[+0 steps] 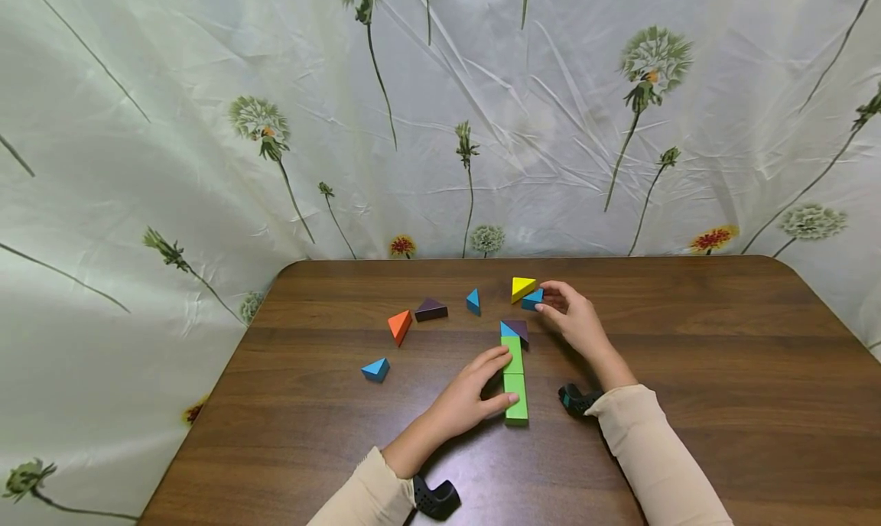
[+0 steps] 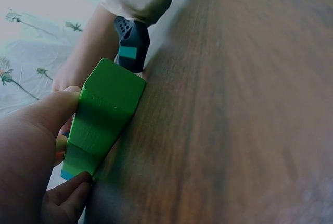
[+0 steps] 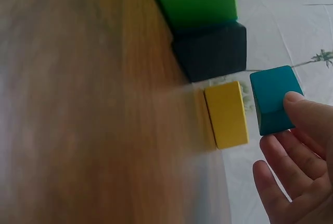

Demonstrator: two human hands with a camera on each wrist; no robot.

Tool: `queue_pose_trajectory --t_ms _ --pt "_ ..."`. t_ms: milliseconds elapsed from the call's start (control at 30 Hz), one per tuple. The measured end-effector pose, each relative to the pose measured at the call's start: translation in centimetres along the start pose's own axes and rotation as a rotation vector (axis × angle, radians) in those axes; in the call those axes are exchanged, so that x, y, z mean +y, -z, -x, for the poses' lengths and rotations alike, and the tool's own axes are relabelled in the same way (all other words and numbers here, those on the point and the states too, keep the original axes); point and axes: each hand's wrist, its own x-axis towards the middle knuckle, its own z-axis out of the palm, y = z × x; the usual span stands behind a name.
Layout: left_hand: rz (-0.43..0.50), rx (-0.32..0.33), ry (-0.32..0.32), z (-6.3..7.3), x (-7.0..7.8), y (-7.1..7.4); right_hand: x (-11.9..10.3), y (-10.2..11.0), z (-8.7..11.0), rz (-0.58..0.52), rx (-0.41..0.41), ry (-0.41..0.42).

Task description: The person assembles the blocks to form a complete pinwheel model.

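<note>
My right hand (image 1: 574, 323) pinches a blue triangular block (image 1: 532, 300) between thumb and fingers. In the right wrist view this blue block (image 3: 277, 99) is beside a yellow triangular block (image 3: 226, 114). My left hand (image 1: 463, 397) rests on two green blocks laid end to end, the near one (image 1: 515, 411) and the far one (image 1: 513, 364), its thumb and a finger on their tops. At the far end of this row, a small blue triangle (image 1: 508, 329) and a dark purple triangle (image 1: 521, 332) adjoin the green. The left wrist view shows the green block (image 2: 104, 114) under my thumb.
An orange triangular block (image 1: 399, 326), a dark purple one (image 1: 430, 309) and two blue ones (image 1: 473, 302) (image 1: 375, 370) lie left of the row on the brown wooden table (image 1: 688, 434). A flower-printed curtain (image 1: 537, 128) hangs behind the table.
</note>
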Motion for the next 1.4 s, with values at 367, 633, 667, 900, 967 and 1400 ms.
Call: queue_pose_trajectory --t_ms 367,633,667,900,967,1400 --pt "0.0 0.0 -0.01 0.0 0.0 0.0 0.5 -1.3 -0.5 -0.005 -0.068 -0.052" --pt "0.013 -0.009 0.002 0.0 -0.1 -0.1 1.0 -2.0 -0.5 0.02 -0.092 -0.072" --pt "0.012 -0.009 0.003 0.0 -0.1 -0.1 1.0 -2.1 -0.5 0.026 -0.097 -0.073" --pt "0.002 -0.014 0.009 0.0 0.0 0.0 1.1 -2.0 -0.3 0.015 -0.118 -0.061" --pt "0.004 -0.016 0.01 0.0 0.0 0.0 1.1 -1.9 -0.3 0.004 -0.119 -0.069" --pt "0.003 -0.003 -0.007 0.0 -0.1 0.0 0.7 -2.2 -0.5 -0.025 -0.123 -0.073"
